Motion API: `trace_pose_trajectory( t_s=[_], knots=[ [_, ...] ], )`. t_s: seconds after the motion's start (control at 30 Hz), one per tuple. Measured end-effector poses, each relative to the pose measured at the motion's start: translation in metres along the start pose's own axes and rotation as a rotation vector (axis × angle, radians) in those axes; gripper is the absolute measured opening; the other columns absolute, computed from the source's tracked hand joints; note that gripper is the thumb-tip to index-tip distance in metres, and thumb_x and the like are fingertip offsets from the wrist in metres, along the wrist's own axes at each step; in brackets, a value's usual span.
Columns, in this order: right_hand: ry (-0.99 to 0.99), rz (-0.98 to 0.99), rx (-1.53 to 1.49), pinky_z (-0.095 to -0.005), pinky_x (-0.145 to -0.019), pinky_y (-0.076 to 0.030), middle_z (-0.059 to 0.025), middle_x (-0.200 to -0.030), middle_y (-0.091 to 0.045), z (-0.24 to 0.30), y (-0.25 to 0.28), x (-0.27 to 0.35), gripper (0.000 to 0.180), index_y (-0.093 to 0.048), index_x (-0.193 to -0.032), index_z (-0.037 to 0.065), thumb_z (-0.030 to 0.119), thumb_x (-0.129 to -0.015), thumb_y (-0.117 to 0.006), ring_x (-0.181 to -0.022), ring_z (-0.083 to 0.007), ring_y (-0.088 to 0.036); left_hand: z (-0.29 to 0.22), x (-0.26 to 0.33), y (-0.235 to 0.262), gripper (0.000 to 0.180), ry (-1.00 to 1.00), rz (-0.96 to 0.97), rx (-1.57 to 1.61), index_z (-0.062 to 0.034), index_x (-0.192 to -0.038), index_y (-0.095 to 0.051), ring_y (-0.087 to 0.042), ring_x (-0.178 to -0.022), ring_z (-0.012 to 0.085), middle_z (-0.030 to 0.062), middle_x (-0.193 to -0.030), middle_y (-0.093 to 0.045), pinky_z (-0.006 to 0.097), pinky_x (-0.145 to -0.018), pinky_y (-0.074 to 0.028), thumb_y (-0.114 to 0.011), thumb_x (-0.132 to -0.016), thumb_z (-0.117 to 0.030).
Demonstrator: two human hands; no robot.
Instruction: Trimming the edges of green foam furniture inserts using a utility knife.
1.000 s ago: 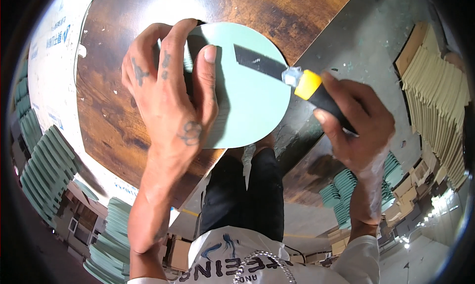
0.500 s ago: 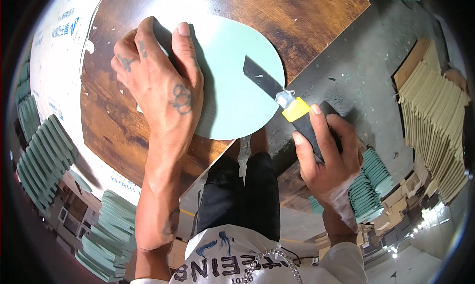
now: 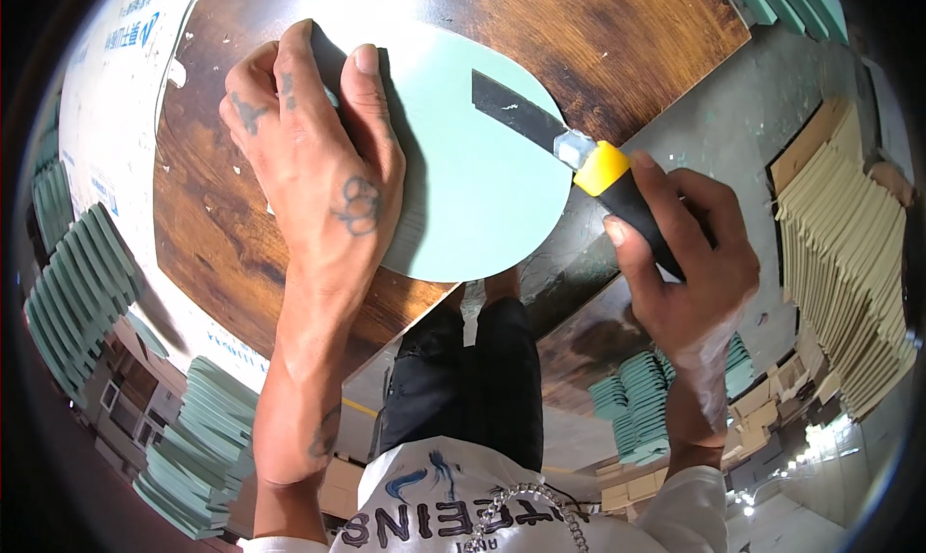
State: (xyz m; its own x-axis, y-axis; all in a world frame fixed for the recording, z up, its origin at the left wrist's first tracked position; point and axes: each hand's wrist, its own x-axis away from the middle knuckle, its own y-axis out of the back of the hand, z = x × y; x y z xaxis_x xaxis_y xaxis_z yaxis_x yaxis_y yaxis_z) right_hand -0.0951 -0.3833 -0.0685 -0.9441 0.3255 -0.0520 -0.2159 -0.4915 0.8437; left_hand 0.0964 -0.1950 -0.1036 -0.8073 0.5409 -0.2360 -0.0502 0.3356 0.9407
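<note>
A pale green disc (image 3: 482, 196) lies on a dark wood-grain board (image 3: 617, 61), its near edge overhanging the board. My left hand (image 3: 323, 148) presses on the disc's left part, fingers bent and thumb apart; the fingertips are partly hidden. In my right hand (image 3: 699, 264) is a utility knife (image 3: 603, 167) with a broad dark blade, yellow collar and black handle. The blade lies over the disc's right part, pointing up and left. Whether it touches the surface I cannot tell.
Stacks of green sheets stand at left (image 3: 82, 297), lower left (image 3: 198, 447) and right of my legs (image 3: 641, 408). A tall stack of tan sheets (image 3: 834, 244) stands at far right. White printed sheeting (image 3: 111, 158) borders the board's left side. Scraps litter the grey floor (image 3: 714, 119).
My right hand and the knife have shifted right and slightly away from me, and the blade lies flatter across the disc's edge. My left hand stays on the disc.
</note>
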Motion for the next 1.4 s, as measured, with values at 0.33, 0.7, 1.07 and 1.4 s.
trace_pose_trajectory(
  t_s=[0.33, 0.7, 1.07, 1.4],
  knots=[
    [0.084, 0.051, -0.043, -0.0355, -0.068, -0.056, -0.0098, -0.104, -0.063, -0.009, -0.003, -0.011, 0.051, -0.071, -0.130, 0.016, 0.015, -0.080, -0.080, -0.084, -0.0251, -0.066, 0.025, -0.052, 0.000, 0.049, -0.362, 0.063, 0.153, -0.0046, -0.136, -0.058, -0.056, -0.110, 0.0350, 0.0238, -0.124, -0.055, 0.054, -0.097, -0.050, -0.050, -0.105, -0.042],
    [0.103, -0.030, 0.065, -0.0349, -0.068, -0.056, -0.0094, -0.103, -0.062, 0.001, -0.003, -0.021, 0.049, -0.071, -0.127, 0.010, 0.012, -0.079, -0.080, -0.084, -0.0239, -0.064, 0.011, -0.027, -0.010, 0.022, -0.035, -0.106, 0.042, -0.0021, -0.106, -0.061, -0.050, -0.095, 0.0310, 0.0159, -0.105, -0.055, 0.046, -0.083, -0.041, -0.062, -0.101, -0.023],
    [0.210, -0.001, -0.009, -0.0335, -0.062, -0.055, -0.0025, -0.096, -0.058, -0.016, -0.002, -0.067, 0.050, -0.074, -0.123, 0.016, 0.017, -0.075, -0.086, -0.077, -0.0194, -0.061, 0.009, -0.029, -0.012, 0.014, -0.062, -0.180, 0.089, 0.0005, -0.103, -0.061, -0.053, -0.091, 0.0288, 0.0163, -0.102, -0.057, 0.043, -0.078, -0.043, -0.065, -0.092, -0.006],
    [0.344, 0.025, -0.044, -0.0306, -0.072, -0.054, -0.0050, -0.099, -0.061, -0.016, -0.005, -0.108, 0.043, -0.073, -0.122, 0.009, 0.007, -0.080, -0.082, -0.081, -0.0184, -0.065, 0.008, -0.027, -0.005, 0.015, 0.000, -0.160, 0.130, 0.0013, -0.102, -0.061, -0.050, -0.088, 0.0303, 0.0161, -0.096, -0.053, 0.044, -0.079, -0.043, -0.064, -0.088, -0.001]
  ],
)
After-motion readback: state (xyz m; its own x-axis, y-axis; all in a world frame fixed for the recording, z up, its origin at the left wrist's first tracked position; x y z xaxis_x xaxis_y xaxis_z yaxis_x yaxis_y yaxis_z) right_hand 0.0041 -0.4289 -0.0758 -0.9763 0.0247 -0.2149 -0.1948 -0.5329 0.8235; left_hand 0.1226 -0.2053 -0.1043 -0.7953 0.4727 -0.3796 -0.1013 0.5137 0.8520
